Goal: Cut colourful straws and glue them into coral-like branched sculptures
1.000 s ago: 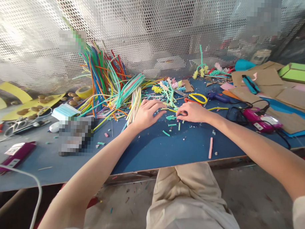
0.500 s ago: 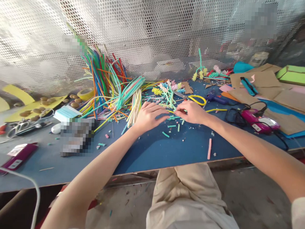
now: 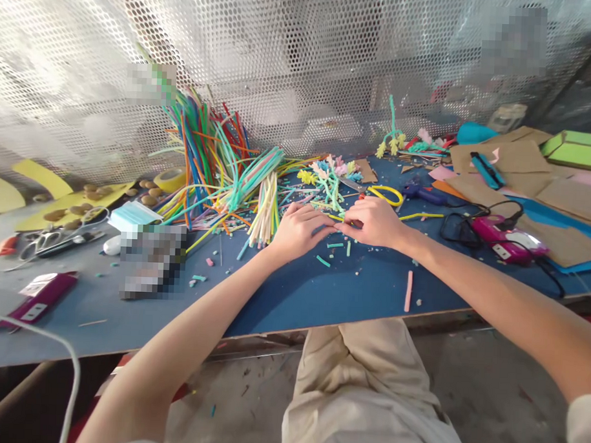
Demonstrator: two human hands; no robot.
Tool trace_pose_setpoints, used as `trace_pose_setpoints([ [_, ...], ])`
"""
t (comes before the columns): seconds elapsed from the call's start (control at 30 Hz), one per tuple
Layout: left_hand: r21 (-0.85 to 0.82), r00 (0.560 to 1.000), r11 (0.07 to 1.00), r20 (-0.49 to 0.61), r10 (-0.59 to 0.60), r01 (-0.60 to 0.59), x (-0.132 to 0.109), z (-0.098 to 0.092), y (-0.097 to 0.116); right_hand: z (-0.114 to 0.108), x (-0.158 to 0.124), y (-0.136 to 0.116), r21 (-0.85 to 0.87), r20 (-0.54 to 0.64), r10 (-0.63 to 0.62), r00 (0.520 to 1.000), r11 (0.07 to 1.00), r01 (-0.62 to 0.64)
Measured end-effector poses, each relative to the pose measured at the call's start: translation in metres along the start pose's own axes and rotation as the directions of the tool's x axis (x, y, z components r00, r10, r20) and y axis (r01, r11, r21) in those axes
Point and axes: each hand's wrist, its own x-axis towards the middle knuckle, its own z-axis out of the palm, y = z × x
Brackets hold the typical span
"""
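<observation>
A yellow pipe cleaner [image 3: 335, 217] runs between my two hands just above the blue tabletop [image 3: 293, 299]. My left hand [image 3: 299, 231] has its fingers bent together around one end. My right hand [image 3: 377, 221] pinches the same stem close by, their fingertips almost meeting. A yellow length reaches out to the right behind my right wrist; whether it is the same stem is hidden. Behind my hands lies a cluster of pipe-cleaner flowers [image 3: 330, 181] with green stems. Yellow-handled scissors [image 3: 391, 195] rest beyond my right hand.
To the left, a large pile of coloured pipe cleaners [image 3: 205, 147] leans on the perforated metal screen [image 3: 310, 67]. A dark blue glue gun [image 3: 425, 194], a magenta power strip [image 3: 508, 238] and cardboard sheets [image 3: 501, 157] occupy the right. Cut stem bits [image 3: 408, 290] litter the table.
My hands stay together at the yellow stem, with the right fingers shifted slightly and closer to the left fingertips. The whole view has moved a little.
</observation>
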Motion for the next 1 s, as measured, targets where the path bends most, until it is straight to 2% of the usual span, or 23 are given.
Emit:
trace_pose_setpoints([
  [0.27,-0.176,0.998,0.983,0.043,-0.049,0.056,-0.001,0.003,-0.001,0.001,-0.001,0.000,0.012,0.059,-0.027,0.998,1.000,0.026],
  [0.5,-0.172,0.995,0.980,0.050,-0.090,0.097,-0.001,0.001,-0.001,0.002,0.001,-0.002,0.004,0.075,-0.024,0.997,1.000,0.024],
  [0.57,-0.167,0.993,0.981,0.069,-0.092,0.102,-0.001,-0.001,-0.002,-0.002,0.002,-0.004,-0.026,0.046,-0.004,0.999,1.000,0.005],
  [0.63,-0.163,0.992,0.981,0.084,-0.093,0.105,-0.001,-0.003,-0.005,-0.011,0.004,-0.004,-0.026,-0.037,0.040,0.999,0.999,-0.041],
  [0.73,-0.128,0.991,0.987,0.097,-0.089,0.101,-0.002,-0.006,-0.011,-0.032,0.005,0.002,0.119,-0.150,0.134,0.980,0.986,-0.117],
  [0.8,-0.083,0.991,0.993,0.112,-0.072,0.082,-0.003,-0.008,-0.015,-0.047,0.003,0.009,0.251,-0.091,0.143,0.986,0.961,-0.116],
  [0.9,-0.042,0.992,0.998,0.126,-0.033,0.038,-0.004,-0.008,-0.020,-0.060,-0.003,0.018,0.368,0.092,0.036,0.995,0.927,-0.068],
  [0.93,-0.037,0.992,0.999,0.124,-0.024,0.029,-0.004,-0.007,-0.021,-0.062,-0.005,0.020,0.371,0.114,0.002,0.993,0.928,-0.044],
  [1.0,-0.031,0.992,0.999,0.121,-0.021,0.025,-0.004,-0.007,-0.022,-0.062,-0.009,0.020,0.338,0.085,-0.039,0.996,0.941,0.008],
])
